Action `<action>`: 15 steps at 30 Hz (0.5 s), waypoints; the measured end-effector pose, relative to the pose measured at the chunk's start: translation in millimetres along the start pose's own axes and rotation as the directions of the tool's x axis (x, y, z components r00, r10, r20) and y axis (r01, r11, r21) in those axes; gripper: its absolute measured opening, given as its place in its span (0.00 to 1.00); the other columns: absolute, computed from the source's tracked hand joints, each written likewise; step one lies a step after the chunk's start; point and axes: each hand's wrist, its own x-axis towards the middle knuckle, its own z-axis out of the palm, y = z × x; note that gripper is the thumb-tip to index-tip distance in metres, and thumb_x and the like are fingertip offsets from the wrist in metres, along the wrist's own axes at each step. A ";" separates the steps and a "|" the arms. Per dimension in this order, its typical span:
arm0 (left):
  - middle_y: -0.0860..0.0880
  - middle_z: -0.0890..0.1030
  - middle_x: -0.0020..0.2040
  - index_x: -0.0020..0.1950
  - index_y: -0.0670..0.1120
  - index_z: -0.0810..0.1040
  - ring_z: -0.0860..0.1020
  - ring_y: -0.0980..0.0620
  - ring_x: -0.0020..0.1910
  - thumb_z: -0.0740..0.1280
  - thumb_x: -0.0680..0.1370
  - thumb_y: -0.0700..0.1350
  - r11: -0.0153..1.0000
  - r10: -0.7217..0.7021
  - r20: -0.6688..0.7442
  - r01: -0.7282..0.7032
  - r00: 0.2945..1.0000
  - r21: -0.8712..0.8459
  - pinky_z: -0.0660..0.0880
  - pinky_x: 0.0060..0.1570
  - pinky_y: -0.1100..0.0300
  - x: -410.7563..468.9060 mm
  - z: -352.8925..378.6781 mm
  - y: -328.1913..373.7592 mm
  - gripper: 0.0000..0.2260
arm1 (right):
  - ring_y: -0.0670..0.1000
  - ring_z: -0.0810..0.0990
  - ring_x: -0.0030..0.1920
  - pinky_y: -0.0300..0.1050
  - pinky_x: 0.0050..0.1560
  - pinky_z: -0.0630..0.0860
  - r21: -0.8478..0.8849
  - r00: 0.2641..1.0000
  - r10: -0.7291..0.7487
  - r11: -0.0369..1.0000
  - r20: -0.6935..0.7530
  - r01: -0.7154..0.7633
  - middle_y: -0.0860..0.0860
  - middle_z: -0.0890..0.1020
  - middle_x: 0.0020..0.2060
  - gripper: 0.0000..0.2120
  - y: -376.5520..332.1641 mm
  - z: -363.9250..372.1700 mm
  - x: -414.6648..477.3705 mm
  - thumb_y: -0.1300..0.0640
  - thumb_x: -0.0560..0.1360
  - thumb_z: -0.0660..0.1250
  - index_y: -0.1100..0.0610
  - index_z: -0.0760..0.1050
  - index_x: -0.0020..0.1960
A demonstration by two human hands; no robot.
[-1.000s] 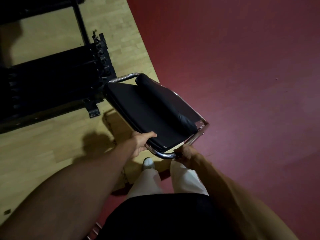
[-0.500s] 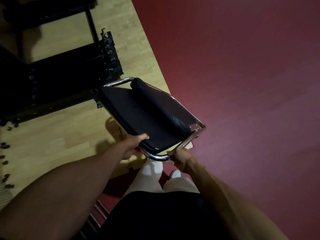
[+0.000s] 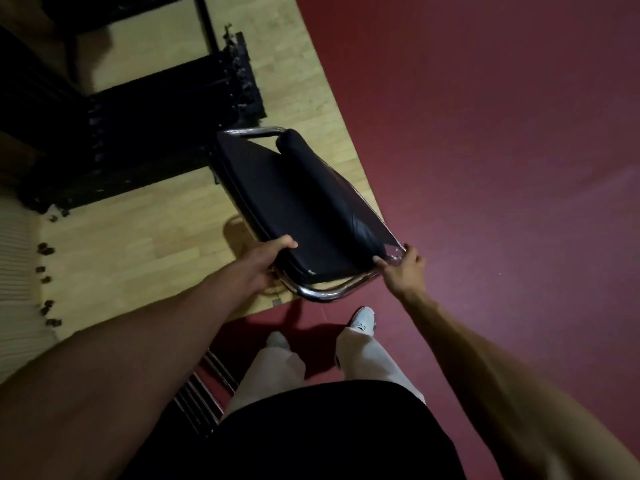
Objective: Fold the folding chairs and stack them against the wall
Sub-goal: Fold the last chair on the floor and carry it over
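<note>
Fingers and thumb of our left hand [image 3: 268, 265] clamp the near-left edge of the black padded, chrome-framed folding chair [image 3: 294, 202]; our right hand [image 3: 403, 271] pinches its near-right frame. Held before us, it seems rigid, weighty.

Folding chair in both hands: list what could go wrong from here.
The right hand holds only a corner of the chrome frame; the folding chair might slip or swing.
The left hand grips the seat edge beside the frame and could get pinched.
A dropped chair could hit the white shoe nearby.
</note>
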 end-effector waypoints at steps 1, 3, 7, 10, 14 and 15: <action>0.48 0.78 0.40 0.44 0.45 0.75 0.77 0.51 0.37 0.72 0.72 0.37 1.000 0.008 -0.013 -0.008 1.000 -0.023 0.74 0.33 0.59 1.2 -12.0 -1.8 0.07 | 0.62 0.68 0.68 0.58 0.70 0.66 -0.019 0.999 -0.020 1.000 0.031 0.021 0.62 0.64 0.70 0.40 -3.3 9.6 5.0 0.43 0.72 0.71 0.58 0.58 0.75; 0.47 0.78 0.41 0.44 0.44 0.76 0.77 0.50 0.37 0.72 0.71 0.36 0.997 0.015 -0.062 -0.020 0.998 -0.079 0.75 0.31 0.58 3.9 -48.8 -9.4 0.07 | 0.63 0.74 0.64 0.61 0.64 0.72 -0.075 0.992 -0.050 0.995 0.114 0.058 0.61 0.72 0.66 0.42 -12.0 43.3 3.4 0.36 0.67 0.69 0.50 0.58 0.75; 0.45 0.79 0.38 0.42 0.42 0.76 0.78 0.48 0.36 0.70 0.71 0.31 0.970 -0.028 -0.075 0.009 0.997 -0.243 0.78 0.23 0.59 15.9 -117.9 -25.2 0.07 | 0.65 0.75 0.61 0.60 0.61 0.74 -0.194 0.972 -0.151 0.963 0.180 0.185 0.61 0.73 0.64 0.39 -20.7 115.3 -26.3 0.44 0.72 0.69 0.43 0.53 0.77; 0.45 0.80 0.40 0.45 0.41 0.78 0.79 0.47 0.38 0.69 0.71 0.30 0.967 -0.032 -0.066 0.014 0.997 -0.254 0.79 0.29 0.59 27.2 -179.3 -44.8 0.08 | 0.63 0.70 0.66 0.52 0.66 0.68 -0.309 0.949 -0.182 0.915 0.256 0.259 0.62 0.69 0.67 0.37 -30.5 165.3 -65.5 0.51 0.77 0.67 0.47 0.50 0.78; 0.42 0.80 0.46 0.52 0.40 0.79 0.80 0.46 0.38 0.69 0.69 0.30 0.977 -0.039 -0.035 0.031 0.999 -0.212 0.79 0.32 0.56 38.1 -261.8 -77.4 0.13 | 0.61 0.71 0.67 0.50 0.69 0.68 -0.382 0.930 -0.124 0.886 0.346 0.261 0.59 0.67 0.70 0.41 -39.0 231.4 -107.0 0.55 0.75 0.70 0.48 0.49 0.79; 0.41 0.80 0.47 0.53 0.40 0.79 0.80 0.45 0.38 0.70 0.69 0.31 0.979 -0.048 -0.023 0.042 0.999 -0.200 0.79 0.32 0.55 36.8 -269.7 -82.9 0.14 | 0.60 0.72 0.67 0.50 0.69 0.68 -0.395 0.923 -0.105 0.882 0.370 0.258 0.58 0.68 0.71 0.42 -37.3 238.4 -107.5 0.56 0.73 0.71 0.49 0.49 0.78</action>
